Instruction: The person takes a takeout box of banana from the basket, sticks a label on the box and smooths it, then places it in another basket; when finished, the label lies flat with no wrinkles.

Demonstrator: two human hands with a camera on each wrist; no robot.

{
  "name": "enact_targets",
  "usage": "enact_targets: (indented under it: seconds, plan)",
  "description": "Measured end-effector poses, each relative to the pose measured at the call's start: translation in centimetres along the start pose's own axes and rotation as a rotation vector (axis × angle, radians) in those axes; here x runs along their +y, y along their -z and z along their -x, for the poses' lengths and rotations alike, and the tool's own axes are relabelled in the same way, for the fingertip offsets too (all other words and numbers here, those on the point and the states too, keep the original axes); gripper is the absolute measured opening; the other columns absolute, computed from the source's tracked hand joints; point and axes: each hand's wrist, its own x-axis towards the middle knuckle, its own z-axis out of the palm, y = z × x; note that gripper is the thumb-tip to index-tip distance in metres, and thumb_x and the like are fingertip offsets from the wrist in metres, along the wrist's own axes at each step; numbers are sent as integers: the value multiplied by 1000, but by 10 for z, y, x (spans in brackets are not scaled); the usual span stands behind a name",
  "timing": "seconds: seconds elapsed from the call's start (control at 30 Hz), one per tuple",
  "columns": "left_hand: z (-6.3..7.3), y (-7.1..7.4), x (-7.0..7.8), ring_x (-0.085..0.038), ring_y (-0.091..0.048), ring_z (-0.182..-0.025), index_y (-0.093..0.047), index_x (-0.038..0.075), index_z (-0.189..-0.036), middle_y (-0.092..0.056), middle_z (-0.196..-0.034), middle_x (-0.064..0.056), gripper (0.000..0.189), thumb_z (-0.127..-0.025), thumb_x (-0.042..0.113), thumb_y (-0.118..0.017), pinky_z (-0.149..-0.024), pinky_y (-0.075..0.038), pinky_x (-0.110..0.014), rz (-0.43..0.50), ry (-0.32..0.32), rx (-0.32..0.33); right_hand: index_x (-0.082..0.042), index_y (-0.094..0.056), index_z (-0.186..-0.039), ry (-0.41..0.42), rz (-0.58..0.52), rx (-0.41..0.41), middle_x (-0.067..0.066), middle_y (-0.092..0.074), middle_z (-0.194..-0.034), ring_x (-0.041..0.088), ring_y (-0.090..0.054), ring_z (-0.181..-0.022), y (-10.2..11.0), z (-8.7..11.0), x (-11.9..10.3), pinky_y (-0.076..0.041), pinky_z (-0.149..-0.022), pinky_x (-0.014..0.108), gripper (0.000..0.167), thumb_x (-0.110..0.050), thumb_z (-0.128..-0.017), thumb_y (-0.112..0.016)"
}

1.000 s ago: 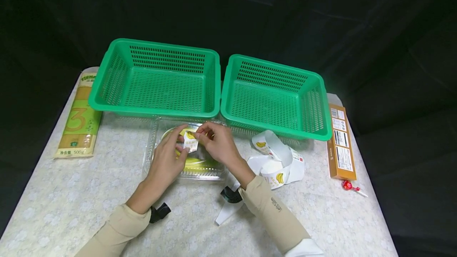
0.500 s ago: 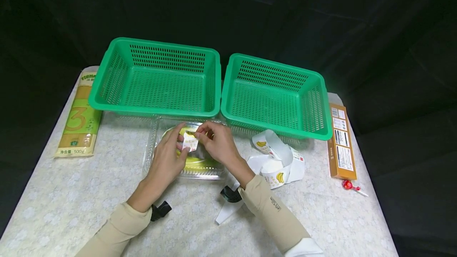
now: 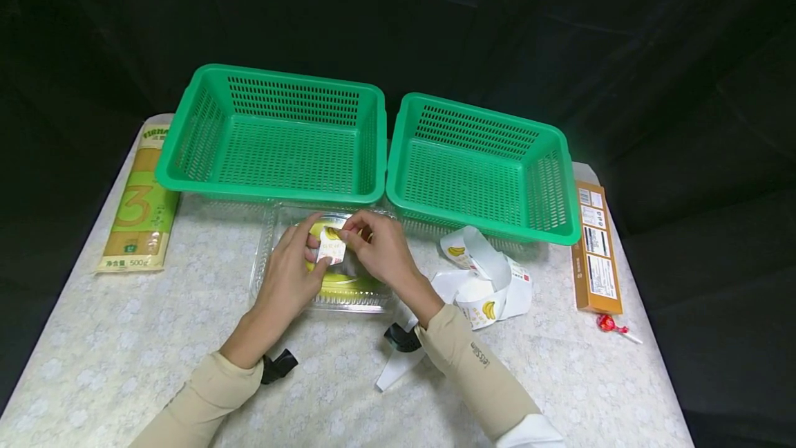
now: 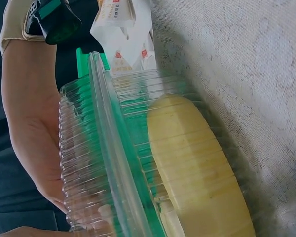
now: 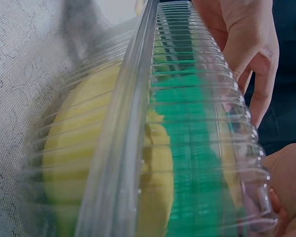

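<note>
A small white banana label (image 3: 331,247) is between both hands, above a clear plastic clamshell box (image 3: 264,275). Yellow bananas (image 4: 192,163) show through its ribbed wall in both wrist views. My left hand (image 3: 292,275) holds the label's left and lower side between thumb and fingers. With thumb and index finger, my right hand (image 3: 382,247) pinches its upper right corner. Whether the label touches the lid cannot be made out. In the right wrist view, a hand (image 5: 254,44) shows behind the box.
Two green baskets (image 3: 270,197) (image 3: 479,227) stand behind the box. A curled strip of banana labels (image 3: 491,285) lies right of it. A noodle pack (image 3: 137,206) is at the left; an orange box (image 3: 595,254) and red lollipop (image 3: 606,323) are at the right.
The label's upper edge has tilted and turned back slightly, so its banana picture shows more fully than half a second ago. Both hands keep nearly the same place and hold.
</note>
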Motion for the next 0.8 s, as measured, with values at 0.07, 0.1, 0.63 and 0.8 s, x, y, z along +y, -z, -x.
enact_targets:
  seconds: [0.07,0.1,0.63,0.8]
  plan:
    - [0,0,0,-26,-62,-83,-47,3,-147,-63,-101,-14,72,-82,-1,-78,-71,-51,-37,-2,-2,-1,-9,-72,-88,-1,2,2,5,-71,-78,11,-59,-65,0,0,0,-45,-55,20,10,-18,-93,-73]
    - [0,0,0,-26,-63,-83,-47,4,-147,-63,-100,-14,72,-82,-1,-78,-71,-51,-37,0,-1,-2,-9,-72,-88,0,3,4,5,-71,-78,11,-59,-65,0,-1,0,-46,-55,20,10,-17,-93,-73]
    - [0,-1,-1,-25,-63,-80,-49,6,-146,-64,-96,-13,72,-81,-2,-78,-69,-51,-37,2,-13,10,-10,-73,-85,-5,27,20,4,-70,-74,10,-57,-61,-4,-4,1,-43,-54,20,11,-18,-92,-74]
    - [0,-2,-2,-25,-63,-80,-49,6,-146,-64,-96,-14,72,-81,-2,-78,-69,-51,-37,3,-13,12,-10,-74,-84,0,30,19,4,-69,-73,9,-55,-60,-4,-4,0,-43,-54,21,10,-17,-92,-74]
